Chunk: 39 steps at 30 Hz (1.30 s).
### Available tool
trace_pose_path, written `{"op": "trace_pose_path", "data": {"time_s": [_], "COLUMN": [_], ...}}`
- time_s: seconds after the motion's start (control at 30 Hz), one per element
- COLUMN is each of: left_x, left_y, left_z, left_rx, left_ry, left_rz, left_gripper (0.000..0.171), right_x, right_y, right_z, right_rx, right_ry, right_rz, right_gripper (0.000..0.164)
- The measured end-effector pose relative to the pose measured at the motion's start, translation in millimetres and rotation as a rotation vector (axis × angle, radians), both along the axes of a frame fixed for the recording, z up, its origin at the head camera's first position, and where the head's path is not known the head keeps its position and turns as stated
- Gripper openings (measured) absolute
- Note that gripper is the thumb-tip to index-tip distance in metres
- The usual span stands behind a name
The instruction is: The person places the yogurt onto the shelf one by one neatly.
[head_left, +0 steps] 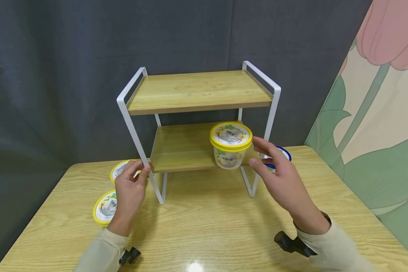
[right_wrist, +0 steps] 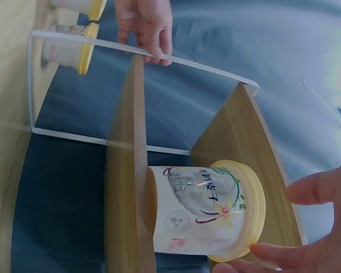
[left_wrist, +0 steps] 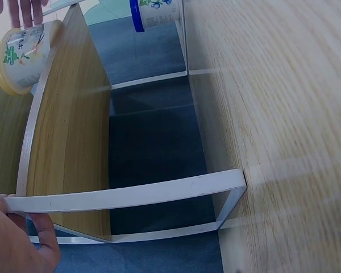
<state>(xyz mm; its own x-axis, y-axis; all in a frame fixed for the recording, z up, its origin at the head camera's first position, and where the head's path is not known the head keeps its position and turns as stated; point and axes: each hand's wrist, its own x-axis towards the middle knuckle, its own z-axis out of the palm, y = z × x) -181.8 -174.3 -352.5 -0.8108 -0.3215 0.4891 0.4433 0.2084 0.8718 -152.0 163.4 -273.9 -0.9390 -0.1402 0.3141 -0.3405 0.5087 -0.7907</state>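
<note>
A two-tier rack [head_left: 197, 90] with wooden boards and a white metal frame stands on the wooden table. On its lower board, by the front edge toward the right, sits an upright tub [head_left: 229, 156] with a yellow lid. My left hand [head_left: 130, 190] pinches the rack's left front leg at the height of that board. Beside the tub is my right hand [head_left: 283, 185], thumb and fingers spread apart. In the right wrist view, its fingertips [right_wrist: 261, 248] are right at the lid's rim, and the tub's printed side [right_wrist: 193, 210] faces the camera.
Two more yellow-lidded tubs stand left of the rack, a near one [head_left: 105, 207] and a far one [head_left: 119, 170], both partly behind my left hand. A blue-lidded tub [head_left: 285, 153] stands behind my right hand. A dark curtain [head_left: 183, 34] hangs behind the table.
</note>
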Motion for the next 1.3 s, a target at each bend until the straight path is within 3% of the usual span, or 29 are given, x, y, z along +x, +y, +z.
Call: {"op": "trace_pose_path", "data": {"time_s": [0.23,0.47,0.57,0.93,1.17,1.3], "left_x": [-0.1,-1.0,-1.3,-0.2,-0.8,-0.9], "left_y": [1.0,1.6,1.9,2.1,0.0,-0.6], "left_z": [0.4,0.4,0.6,1.1,-1.1,-1.4], "left_rx": [-0.01,0.0,0.002,-0.008,-0.011,-0.01], "left_ry": [0.003,0.017,0.02,0.015,0.02,0.01], "left_rz": [0.001,-0.005,-0.009,-0.003,0.005,0.008], "left_gripper": [0.016,0.016,0.017,0.017,0.017,0.017], "right_x": [3.2,3.8,0.6,-1.6,-3.0,-17.2], "right_y": [-3.9,-10.3,-11.7,-8.7,11.0,32.2], "right_z": [-3.4,-15.0,-18.4,-17.6,1.2,6.4], "right_rx": [0.061,0.264,0.331,0.356,0.201,0.132], "right_ry": [0.092,0.48,0.57,0.568,0.55,0.485], "right_rz": [-0.023,-0.088,-0.109,-0.105,-0.152,-0.216], "right_gripper": [0.054,0.048,0.051,0.055,0.055,0.056]}}
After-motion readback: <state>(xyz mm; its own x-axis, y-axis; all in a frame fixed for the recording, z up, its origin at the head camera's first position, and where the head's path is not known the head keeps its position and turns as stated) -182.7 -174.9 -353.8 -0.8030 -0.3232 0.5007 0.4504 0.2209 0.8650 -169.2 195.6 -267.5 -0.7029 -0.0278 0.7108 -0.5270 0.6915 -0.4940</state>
